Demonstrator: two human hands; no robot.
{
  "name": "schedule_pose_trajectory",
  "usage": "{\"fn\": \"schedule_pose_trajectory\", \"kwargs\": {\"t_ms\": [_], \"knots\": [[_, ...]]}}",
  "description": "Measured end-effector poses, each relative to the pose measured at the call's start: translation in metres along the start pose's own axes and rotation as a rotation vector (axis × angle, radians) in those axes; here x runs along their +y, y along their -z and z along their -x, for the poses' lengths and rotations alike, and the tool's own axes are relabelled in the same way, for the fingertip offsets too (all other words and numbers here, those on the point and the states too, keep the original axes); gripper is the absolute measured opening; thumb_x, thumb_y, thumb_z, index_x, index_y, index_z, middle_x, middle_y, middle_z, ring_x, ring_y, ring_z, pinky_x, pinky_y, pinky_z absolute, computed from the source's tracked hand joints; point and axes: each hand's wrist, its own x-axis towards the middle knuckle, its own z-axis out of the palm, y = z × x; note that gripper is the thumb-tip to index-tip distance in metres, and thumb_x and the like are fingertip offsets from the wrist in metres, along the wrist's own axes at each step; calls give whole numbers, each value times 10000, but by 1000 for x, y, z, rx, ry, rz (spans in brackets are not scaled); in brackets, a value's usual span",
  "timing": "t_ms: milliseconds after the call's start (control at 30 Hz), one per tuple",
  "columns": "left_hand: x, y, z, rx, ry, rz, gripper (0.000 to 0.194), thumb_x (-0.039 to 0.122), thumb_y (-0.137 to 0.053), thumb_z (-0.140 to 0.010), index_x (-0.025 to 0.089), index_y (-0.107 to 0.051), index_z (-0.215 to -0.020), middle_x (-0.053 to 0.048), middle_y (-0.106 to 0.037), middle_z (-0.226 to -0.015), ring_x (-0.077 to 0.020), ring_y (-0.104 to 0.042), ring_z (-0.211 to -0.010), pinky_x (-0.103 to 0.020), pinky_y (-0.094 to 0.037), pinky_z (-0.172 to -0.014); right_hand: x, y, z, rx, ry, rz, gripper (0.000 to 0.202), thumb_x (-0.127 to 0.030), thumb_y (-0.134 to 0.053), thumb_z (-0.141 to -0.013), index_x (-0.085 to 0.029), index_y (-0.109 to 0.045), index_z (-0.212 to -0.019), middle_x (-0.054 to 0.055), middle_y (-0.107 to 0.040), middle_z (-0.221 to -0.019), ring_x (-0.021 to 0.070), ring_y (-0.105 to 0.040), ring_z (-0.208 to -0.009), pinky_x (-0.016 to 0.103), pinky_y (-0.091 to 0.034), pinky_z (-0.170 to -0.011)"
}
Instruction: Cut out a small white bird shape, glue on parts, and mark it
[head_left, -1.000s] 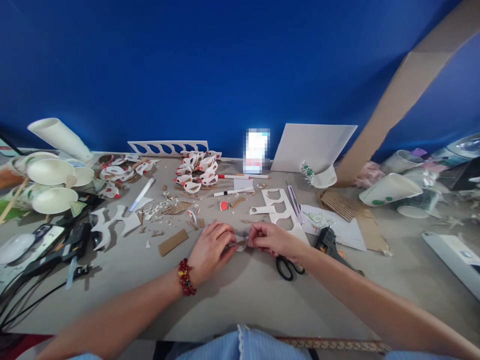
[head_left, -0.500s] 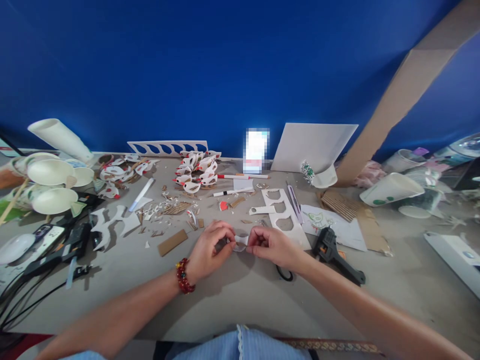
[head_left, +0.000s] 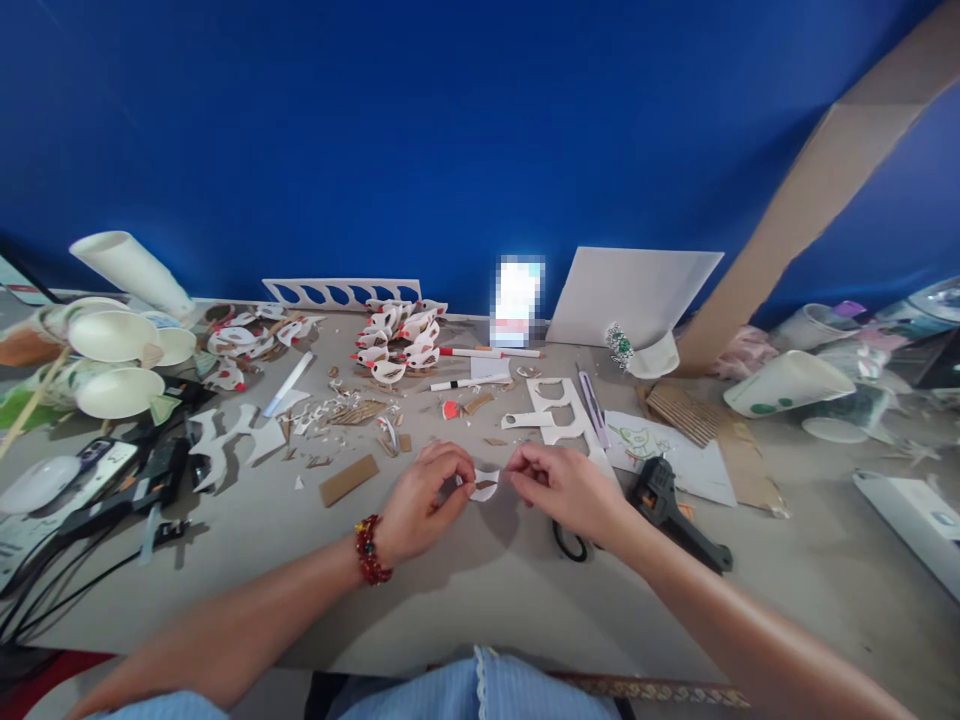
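My left hand (head_left: 433,503), wearing a red bead bracelet (head_left: 369,550), pinches the left end of a small white paper bird cut-out (head_left: 487,486). A brown cardboard strip (head_left: 485,484) shows on its face. To the right of it, a small gap away, my right hand (head_left: 559,487) has thumb and fingertips drawn together; anything between them is too small to make out. Black-handled scissors (head_left: 570,541) lie partly under my right hand. Beyond my hands are a red-topped scrap (head_left: 450,409) and a cardboard rectangle (head_left: 349,481).
Several white paper birds with red beaks (head_left: 401,340) stand at the back. A black glue gun (head_left: 675,515) lies right, near a cut-out white sheet (head_left: 574,430) and a purple cutter (head_left: 592,408). Cables and a power strip (head_left: 97,480) crowd the left. A lit phone (head_left: 516,300) leans against the blue wall.
My right hand has moved slightly right, off the end of the paper bird cut-out. More of the cut-out and its brown strip now shows. My left hand still holds it.
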Motion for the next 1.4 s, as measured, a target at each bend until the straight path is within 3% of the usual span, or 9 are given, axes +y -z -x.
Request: {"fn": "schedule_pose_trajectory", "kwargs": {"t_ms": [133,333,400,633,900,1000,1233,1400], "knots": [[-1,4,0,-6,-7,-12,86,132,-502,-862,185,-549,-813,-57,-609,-865,-187,-554,-842,-322,-436,-792,5,-1,3,101,45,-112,112,-256,-518,-866,-213,-602,-806,-29,-623,-644,119,-536,-559,213,-376,-542],[-1,3,-1,-86,-76,-186,110,104,-509,-806,197,-555,-841,-46,-618,-885,-204,-540,-863,-349,-414,-819,-12,-10,7,26,395,43,112,-114,-561,-822,-201,-625,-854,6,-627,-789,133,-551,-680,228,-387,-628],[1,2,0,-100,-82,-232,107,110,-520,-787,199,-558,-833,-48,-619,-887,-210,-538,-873,-354,-410,-823,-16,-15,6,38,445,118,135,-72,-565,-792,-188,-611,-842,18,-628,-805,150,-556,-723,246,-391,-670],[3,2,-1,-70,-108,-295,74,133,-539,-794,202,-566,-800,-34,-624,-851,-200,-538,-849,-351,-405,-810,-16,-24,2,82,375,218,144,-66,-542,-792,-203,-590,-795,29,-624,-785,179,-554,-759,270,-386,-692],[3,3,-2,-42,-145,-315,69,150,-539,-825,206,-577,-812,-30,-627,-846,-192,-541,-854,-360,-403,-860,-20,-23,0,101,277,117,126,-75,-562,-729,-196,-586,-702,-4,-581,-667,138,-499,-640,247,-333,-613],[3,3,0,2,-115,-268,64,178,-509,-874,207,-559,-846,-36,-631,-856,-189,-555,-861,-360,-414,-863,-15,-23,-3,61,125,-109,80,-120,-580,-709,-196,-594,-689,-28,-553,-617,117,-470,-583,232,-319,-567],[9,-1,4,69,-204,-339,152,306,-588,-860,201,-529,-952,-65,-632,-958,-207,-562,-915,-439,-351,-1003,-7,-29,-1,-26,-277,-1034,159,-285,-662,-697,-185,-538,-695,-64,-470,-569,58,-330,-464,192,-198,-433],[9,-6,4,95,-208,-441,173,353,-605,-845,209,-535,-910,-56,-649,-950,-212,-563,-929,-458,-316,-1030,-13,-43,6,-12,-386,-1412,265,-281,-753,-643,-187,-511,-693,-84,-400,-524,44,-273,-453,177,-162,-413]]}}
